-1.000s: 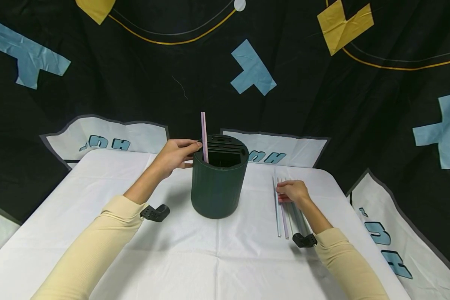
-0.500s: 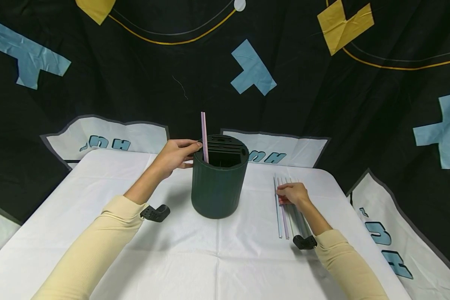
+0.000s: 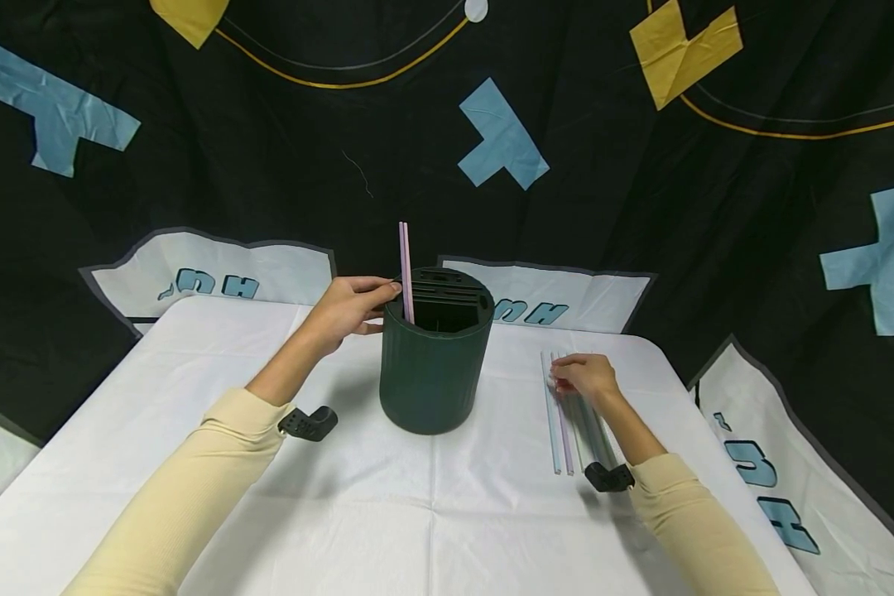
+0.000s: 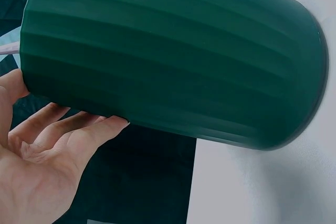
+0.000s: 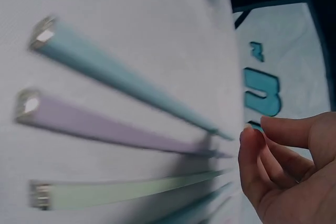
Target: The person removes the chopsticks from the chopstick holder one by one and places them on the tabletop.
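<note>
The white table (image 3: 432, 497) carries everything, with a black patterned cloth (image 3: 268, 165) hanging behind its far edge. Near the middle of the table, a little toward the far edge, stands a dark green ribbed holder (image 3: 432, 372), upright, with slots in its top and one pink straw (image 3: 406, 269) already standing in it at the left side of the rim. The left hand (image 3: 346, 313) rests against the holder's upper left wall, fingers fairly straight and laid on the ribs rather than wrapped round it; the left wrist view shows the fingertips (image 4: 113, 125) touching the wall with the palm open. That steadying contact looks worth keeping light but firm, since a tall holder could tip if a straw is pushed in at a slant. Toward the right edge of the table lies a row of loose straws (image 3: 569, 422), side by side and running from near edge to far edge: blue (image 5: 126, 74), purple (image 5: 105, 127) and pale green (image 5: 121, 190) ones can be told apart. The right hand (image 3: 584, 377) sits over their far ends, fingers loosely curled and close together, holding nothing that can be seen; thumb and fingertips (image 5: 252, 145) hover just beside the straw tips. To do this well, I would judge that one straw should be pinched singly near its end without rolling its neighbours apart.
</note>
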The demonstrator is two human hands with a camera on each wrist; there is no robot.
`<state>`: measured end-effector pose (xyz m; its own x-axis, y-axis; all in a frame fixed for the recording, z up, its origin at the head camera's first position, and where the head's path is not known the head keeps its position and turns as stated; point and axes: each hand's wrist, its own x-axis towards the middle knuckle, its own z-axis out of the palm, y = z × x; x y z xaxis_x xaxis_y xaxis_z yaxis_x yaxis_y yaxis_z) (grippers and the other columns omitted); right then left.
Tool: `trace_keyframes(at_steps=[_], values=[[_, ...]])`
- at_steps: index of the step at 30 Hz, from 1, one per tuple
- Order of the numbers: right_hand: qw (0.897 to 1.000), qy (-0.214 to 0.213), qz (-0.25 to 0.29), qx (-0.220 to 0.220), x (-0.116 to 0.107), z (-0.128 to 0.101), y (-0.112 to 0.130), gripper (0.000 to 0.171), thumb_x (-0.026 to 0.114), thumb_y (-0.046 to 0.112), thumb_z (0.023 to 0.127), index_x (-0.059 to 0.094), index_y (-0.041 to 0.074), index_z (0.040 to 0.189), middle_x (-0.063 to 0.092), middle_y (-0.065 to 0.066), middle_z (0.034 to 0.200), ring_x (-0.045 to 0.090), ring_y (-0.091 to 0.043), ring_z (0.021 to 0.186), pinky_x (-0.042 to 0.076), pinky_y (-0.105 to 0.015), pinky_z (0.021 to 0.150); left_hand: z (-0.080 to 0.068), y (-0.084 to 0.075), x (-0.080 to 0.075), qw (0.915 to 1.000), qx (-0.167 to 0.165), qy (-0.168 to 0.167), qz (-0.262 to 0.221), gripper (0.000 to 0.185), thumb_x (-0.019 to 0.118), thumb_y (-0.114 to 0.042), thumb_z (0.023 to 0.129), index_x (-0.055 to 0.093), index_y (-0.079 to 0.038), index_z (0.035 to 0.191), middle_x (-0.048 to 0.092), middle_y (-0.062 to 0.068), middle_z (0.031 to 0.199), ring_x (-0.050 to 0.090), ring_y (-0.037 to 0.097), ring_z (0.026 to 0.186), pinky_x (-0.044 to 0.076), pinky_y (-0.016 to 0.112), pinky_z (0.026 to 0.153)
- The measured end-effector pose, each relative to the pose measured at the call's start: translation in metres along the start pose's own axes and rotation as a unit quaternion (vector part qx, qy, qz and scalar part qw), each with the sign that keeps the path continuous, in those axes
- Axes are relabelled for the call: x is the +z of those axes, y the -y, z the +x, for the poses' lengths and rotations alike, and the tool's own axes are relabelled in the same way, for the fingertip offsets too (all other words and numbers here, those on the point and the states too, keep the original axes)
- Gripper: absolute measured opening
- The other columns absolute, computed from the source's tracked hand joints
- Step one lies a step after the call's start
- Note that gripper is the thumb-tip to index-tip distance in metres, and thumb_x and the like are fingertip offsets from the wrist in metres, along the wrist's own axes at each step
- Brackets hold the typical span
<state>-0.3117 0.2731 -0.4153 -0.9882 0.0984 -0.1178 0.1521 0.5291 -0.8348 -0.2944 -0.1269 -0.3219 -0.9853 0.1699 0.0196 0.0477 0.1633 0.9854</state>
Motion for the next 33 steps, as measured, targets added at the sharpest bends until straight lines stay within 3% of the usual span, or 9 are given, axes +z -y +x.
trace_keyframes(at_steps=[10, 17, 25, 33], values=[[0.998, 0.034, 0.03, -0.047, -0.011, -0.01, 0.081, 0.035, 0.061, 0.017, 0.101, 0.065, -0.008, 0.126, 0.067, -0.027, 0.125, 0.071, -0.014, 0.084, 0.062, -0.026, 0.084, 0.0, 0.0, -0.002, 1.0, -0.001, -0.002, 0.002, 0.04, 0.062, -0.028, 0.103, 0.063, -0.002, 0.133, 0.066, 0.019, 0.13, 0.069, 0.033, 0.116, 0.061, 0.045, 0.09], [0.994, 0.047, 0.049, -0.081, -0.005, -0.023, 0.138, 0.032, 0.064, 0.018, 0.1, 0.067, -0.001, 0.126, 0.068, -0.021, 0.123, 0.072, -0.015, 0.086, 0.061, -0.025, 0.086, -0.001, 0.001, -0.002, 1.0, 0.001, -0.001, 0.001, 0.04, 0.062, -0.028, 0.102, 0.063, -0.002, 0.133, 0.067, 0.019, 0.128, 0.07, 0.03, 0.112, 0.061, 0.044, 0.089], [0.983, 0.079, 0.091, -0.135, 0.019, -0.043, 0.191, 0.027, 0.067, 0.015, 0.099, 0.069, 0.0, 0.12, 0.067, -0.015, 0.117, 0.071, -0.023, 0.093, 0.062, -0.027, 0.086, -0.001, 0.0, -0.001, 1.0, -0.001, -0.001, 0.004, 0.039, 0.062, -0.028, 0.102, 0.064, -0.003, 0.131, 0.067, 0.018, 0.126, 0.07, 0.029, 0.112, 0.061, 0.043, 0.089], [0.976, 0.115, 0.094, -0.161, 0.052, -0.053, 0.221, 0.025, 0.07, 0.012, 0.096, 0.071, -0.001, 0.117, 0.068, -0.014, 0.116, 0.073, -0.023, 0.092, 0.062, -0.029, 0.085, 0.0, 0.0, 0.0, 1.0, -0.004, 0.002, 0.002, 0.04, 0.062, -0.028, 0.102, 0.064, -0.003, 0.133, 0.066, 0.018, 0.13, 0.068, 0.032, 0.117, 0.061, 0.045, 0.09]])
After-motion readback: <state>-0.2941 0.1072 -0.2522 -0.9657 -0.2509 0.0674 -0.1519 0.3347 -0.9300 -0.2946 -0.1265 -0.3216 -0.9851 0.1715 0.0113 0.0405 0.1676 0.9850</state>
